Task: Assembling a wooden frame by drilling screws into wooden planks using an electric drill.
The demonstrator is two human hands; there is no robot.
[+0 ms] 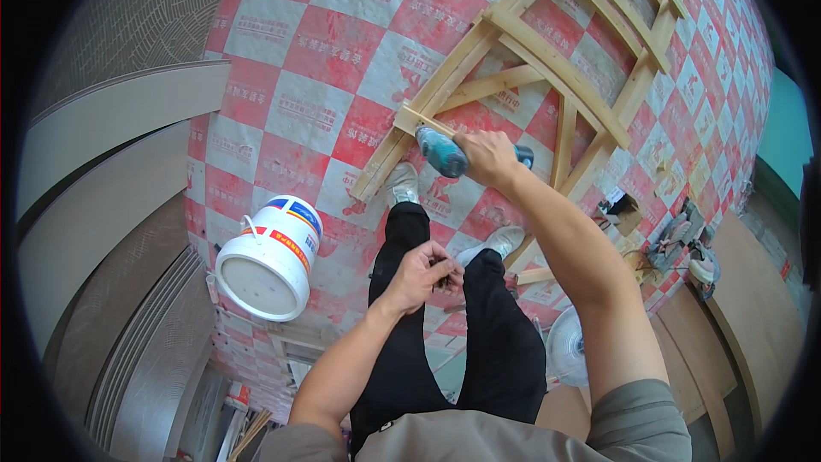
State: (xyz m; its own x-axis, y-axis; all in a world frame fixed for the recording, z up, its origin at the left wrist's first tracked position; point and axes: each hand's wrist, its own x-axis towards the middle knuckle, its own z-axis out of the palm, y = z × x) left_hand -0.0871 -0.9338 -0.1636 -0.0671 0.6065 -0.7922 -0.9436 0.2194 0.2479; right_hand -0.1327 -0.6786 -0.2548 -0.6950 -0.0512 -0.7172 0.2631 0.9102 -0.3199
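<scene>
My right hand is wrapped round a teal and dark cordless drill. The drill's front end is at the lower left corner of a pale wooden ladder-like frame, by the end of its lowest crosspiece. Whether a bit touches the wood I cannot tell. My left hand is closed in front of my legs, its fingers curled round several small dark pieces that look like screws. Diagonal braces run inside the frame's near section. My left shoe stands beside the frame's end.
Red and white checkered sheeting covers the floor. A white bucket stands to the left, near stacked boards. On the right are power tools, a small open box and brown panels. A white round tub-like thing is behind my right leg.
</scene>
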